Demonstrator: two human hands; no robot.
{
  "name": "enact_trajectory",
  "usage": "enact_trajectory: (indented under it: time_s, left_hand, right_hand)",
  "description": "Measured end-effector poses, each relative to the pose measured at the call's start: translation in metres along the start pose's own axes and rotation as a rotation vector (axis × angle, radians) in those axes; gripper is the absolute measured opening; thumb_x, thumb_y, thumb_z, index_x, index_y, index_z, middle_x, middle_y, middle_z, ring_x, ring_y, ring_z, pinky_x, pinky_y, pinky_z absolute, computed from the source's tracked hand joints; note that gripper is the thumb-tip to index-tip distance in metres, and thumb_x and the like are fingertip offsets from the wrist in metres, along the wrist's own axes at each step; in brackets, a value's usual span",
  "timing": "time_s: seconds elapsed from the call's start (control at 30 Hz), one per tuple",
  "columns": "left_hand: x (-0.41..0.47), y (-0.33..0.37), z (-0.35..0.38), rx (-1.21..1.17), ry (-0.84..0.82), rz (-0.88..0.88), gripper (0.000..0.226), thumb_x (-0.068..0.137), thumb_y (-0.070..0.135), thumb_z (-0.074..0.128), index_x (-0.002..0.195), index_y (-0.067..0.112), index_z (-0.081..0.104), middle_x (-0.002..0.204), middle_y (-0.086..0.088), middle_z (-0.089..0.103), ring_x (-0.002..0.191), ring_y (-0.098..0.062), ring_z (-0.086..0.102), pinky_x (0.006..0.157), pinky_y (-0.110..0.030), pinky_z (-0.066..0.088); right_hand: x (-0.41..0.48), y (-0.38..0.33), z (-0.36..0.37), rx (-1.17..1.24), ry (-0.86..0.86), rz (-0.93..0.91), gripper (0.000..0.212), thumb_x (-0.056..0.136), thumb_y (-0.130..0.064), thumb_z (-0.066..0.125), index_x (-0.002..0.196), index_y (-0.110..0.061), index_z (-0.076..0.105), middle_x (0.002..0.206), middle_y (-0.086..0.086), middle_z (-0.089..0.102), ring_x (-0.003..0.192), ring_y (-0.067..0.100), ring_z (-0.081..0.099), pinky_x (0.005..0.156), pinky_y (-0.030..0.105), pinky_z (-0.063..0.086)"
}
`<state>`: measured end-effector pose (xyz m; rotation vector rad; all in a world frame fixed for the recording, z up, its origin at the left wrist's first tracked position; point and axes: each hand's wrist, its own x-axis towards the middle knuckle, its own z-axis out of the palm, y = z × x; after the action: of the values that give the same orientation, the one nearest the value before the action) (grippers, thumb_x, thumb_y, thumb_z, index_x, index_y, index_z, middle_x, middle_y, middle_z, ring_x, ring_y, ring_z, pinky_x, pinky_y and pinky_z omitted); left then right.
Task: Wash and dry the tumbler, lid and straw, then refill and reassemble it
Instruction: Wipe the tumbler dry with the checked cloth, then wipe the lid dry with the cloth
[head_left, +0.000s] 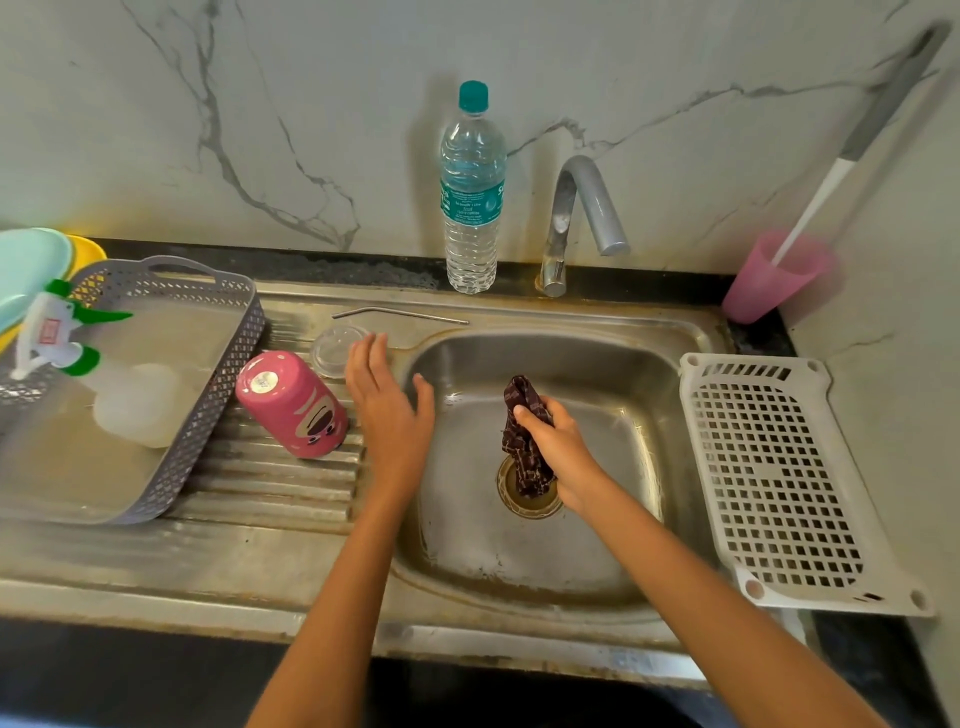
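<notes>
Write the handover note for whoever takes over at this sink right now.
Left hand: open, empty, hovering by the lid.
Right hand: gripping a cloth over the sink drain.
Tumbler: upside down on the drainboard. Lid beside it; straw lies behind on the ledge. Water bottle: upright, capped, by the tap.
Done: parts apart, apparently washed.
Left: dry, refill, reassemble.

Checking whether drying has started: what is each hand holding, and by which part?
The right hand grips a dark cloth around its bunched middle, over the sink. The left hand is open, holding nothing.
</notes>
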<state>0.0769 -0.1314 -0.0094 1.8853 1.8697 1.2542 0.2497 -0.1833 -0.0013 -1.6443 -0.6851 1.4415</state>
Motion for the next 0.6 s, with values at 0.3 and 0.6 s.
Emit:
enact_trajectory:
  time_s: [0.3,0.6]
  left_hand:
    - [0.072,-0.039,0.038,0.386,-0.071,-0.417,0.089,0.092,0.039,0.056,0.154,0.005,0.002,0.162,-0.02,-0.002,0.149,-0.036,-0.005,0.118,-0.05,-0.004]
    - [0.088,-0.058,0.042,0.344,-0.071,-0.581,0.085,0.09,0.04,0.064,0.153,0.01,0.017,0.162,-0.017,0.005,0.149,-0.036,-0.001,0.118,-0.054,0.009]
  right_hand:
    - [0.006,0.0,-0.008,0.035,0.036,0.029,0.005,0.095,-0.031,0.059,0.098,-0.034,0.057,0.109,0.004,0.065,0.097,0.019,0.064,0.094,0.042,0.052]
    - [0.007,0.004,-0.014,0.053,0.071,0.063,0.014,0.093,-0.033,0.061,0.106,-0.033,0.058,0.114,0.004,0.064,0.1,0.02,0.064,0.094,0.043,0.052]
